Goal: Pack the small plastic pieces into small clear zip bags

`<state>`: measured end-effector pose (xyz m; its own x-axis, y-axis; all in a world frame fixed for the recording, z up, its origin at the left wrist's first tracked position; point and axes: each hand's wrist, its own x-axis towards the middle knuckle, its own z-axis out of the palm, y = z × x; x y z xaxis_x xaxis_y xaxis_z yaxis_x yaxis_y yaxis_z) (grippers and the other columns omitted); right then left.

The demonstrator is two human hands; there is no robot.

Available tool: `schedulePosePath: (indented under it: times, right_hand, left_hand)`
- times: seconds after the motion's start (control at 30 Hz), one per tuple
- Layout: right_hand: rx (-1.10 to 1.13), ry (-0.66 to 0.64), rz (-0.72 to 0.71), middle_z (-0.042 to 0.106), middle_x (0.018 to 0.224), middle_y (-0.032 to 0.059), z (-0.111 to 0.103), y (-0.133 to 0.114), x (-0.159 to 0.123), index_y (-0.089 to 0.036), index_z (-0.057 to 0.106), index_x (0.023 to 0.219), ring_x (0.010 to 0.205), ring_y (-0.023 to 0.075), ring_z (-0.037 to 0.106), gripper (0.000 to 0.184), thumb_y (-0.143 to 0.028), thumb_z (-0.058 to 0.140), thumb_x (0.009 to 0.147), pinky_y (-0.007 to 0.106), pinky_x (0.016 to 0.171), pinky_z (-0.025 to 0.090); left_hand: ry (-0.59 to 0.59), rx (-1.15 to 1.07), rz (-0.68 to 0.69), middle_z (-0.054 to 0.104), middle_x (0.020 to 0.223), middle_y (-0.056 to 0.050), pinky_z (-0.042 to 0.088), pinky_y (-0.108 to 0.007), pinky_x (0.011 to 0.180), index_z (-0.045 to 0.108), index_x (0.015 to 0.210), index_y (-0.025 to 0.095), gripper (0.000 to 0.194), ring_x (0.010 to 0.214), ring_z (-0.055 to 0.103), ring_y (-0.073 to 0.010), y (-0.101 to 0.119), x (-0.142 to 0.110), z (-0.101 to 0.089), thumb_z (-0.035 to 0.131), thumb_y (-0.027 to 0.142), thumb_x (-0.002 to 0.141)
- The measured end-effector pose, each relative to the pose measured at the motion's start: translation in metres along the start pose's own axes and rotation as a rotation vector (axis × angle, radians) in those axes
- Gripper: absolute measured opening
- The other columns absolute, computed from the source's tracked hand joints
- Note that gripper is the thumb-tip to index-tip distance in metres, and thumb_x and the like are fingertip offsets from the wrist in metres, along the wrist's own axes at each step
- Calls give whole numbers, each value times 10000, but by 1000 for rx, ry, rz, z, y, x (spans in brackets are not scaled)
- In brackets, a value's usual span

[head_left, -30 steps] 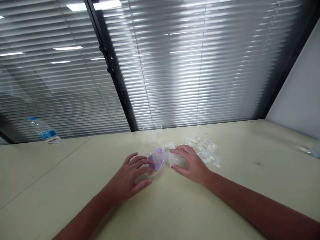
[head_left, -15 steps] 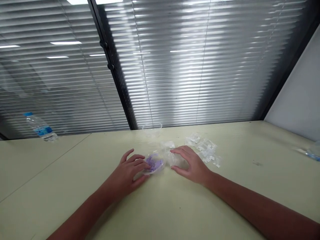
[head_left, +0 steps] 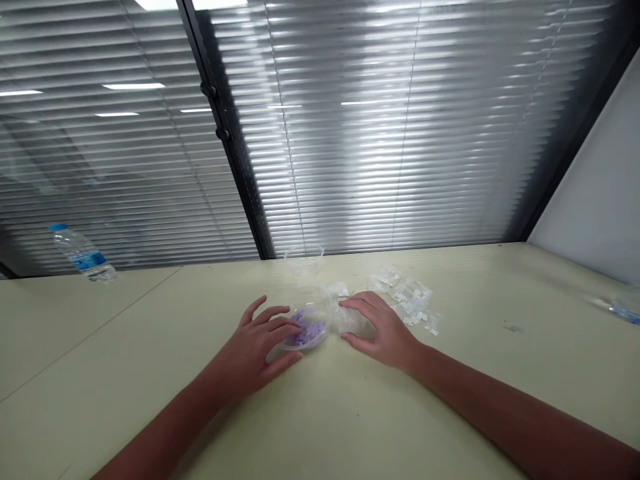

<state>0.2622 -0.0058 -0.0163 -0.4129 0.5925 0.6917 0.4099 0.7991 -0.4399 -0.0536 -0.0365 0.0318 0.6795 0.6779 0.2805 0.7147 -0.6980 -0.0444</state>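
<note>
Left hand (head_left: 245,357) has its fingers (head_left: 280,327) curled over a clear round plastic dish of purple bits (head_left: 306,333) on the pale table (head_left: 450,393), can't tell if they're pinching, while the open right hand (head_left: 385,333) rests on a crumpled clear plastic bag (head_left: 351,321).

Over on the far left a water bottle (head_left: 83,253) with a blue label, tilted at the table's edge, at far centre a transparent plastic cup (head_left: 304,261), out right another blurred bottle (head_left: 626,310) on the pale table (head_left: 500,287), behind it all slatted window blinds (head_left: 375,133), a black frame (head_left: 225,133), and a white wall (head_left: 595,193).
</note>
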Motion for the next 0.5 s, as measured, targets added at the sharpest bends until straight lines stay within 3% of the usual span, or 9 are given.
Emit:
schedulePosePath:
  times: [0.23, 0.5]
  right_hand:
    - [0, -11, 18, 686, 1228, 97, 0, 0, 0, -312, 612, 1363, 1150, 294, 633, 491, -367, 768, 900, 492, 988, 551]
    - [9, -7, 10, 685, 1208, 93, 0, 0, 0, -308, 611, 1356, 1129, 285, 633, 487, -339, 768, 897, 471, 971, 557]
  left_hand:
    - [59, -19, 19, 783, 1159, 26, 91, -536, 1304, 725, 1163, 339, 207, 1254, 642, -241, 2, 2, 2, 644, 373, 976]
    - [54, -13, 55, 783, 1170, 25, 89, -524, 1301, 700, 1220, 332, 229, 1246, 639, -222, 7, 2, 2, 605, 341, 1012]
